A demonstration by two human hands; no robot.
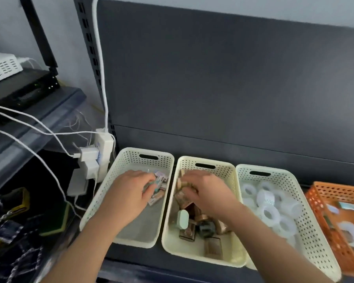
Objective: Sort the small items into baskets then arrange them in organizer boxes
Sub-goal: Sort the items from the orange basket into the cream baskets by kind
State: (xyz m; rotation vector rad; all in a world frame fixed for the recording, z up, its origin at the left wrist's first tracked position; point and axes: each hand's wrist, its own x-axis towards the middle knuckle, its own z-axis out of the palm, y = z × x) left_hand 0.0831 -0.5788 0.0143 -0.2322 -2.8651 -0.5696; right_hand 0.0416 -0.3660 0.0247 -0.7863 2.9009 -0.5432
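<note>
Three cream perforated plastic baskets in a row on a dark grey shelf [135,257]: leftmost basket [131,155], middle basket [189,163], third basket [246,170]. Orange perforated plastic basket [323,187] just beside them at the far right.

Left hand [131,193] deep in the leftmost basket, fingers curled round a cluster of small flat printed packets [160,180] at the far end, close to the back wall. Right hand [207,194] in the middle basket, fingers curled down over small brown boxy pieces [182,199] towards the far end. More of the same kind, plus a mint-green rounded piece [182,218], loose nearer the body beside the wrist. Too blurred to name the pieces or to make out the fingertips. Third basket full of white tape rolls [268,213], touched by neither hand.

Probably light, all of it. Packets: thin, likely slick-faced, apt to fan out and slide, so best squared into a stack and pinched across the short edges, thumb on top. Brown pieces: stiff and blocky by the look, easiest held by opposite flat sides, one or two at a time rather than a heap. Nothing obviously fragile.

Packets directly under the left fingers and partly beyond them; brown pieces under the right fingers and palm.
</note>
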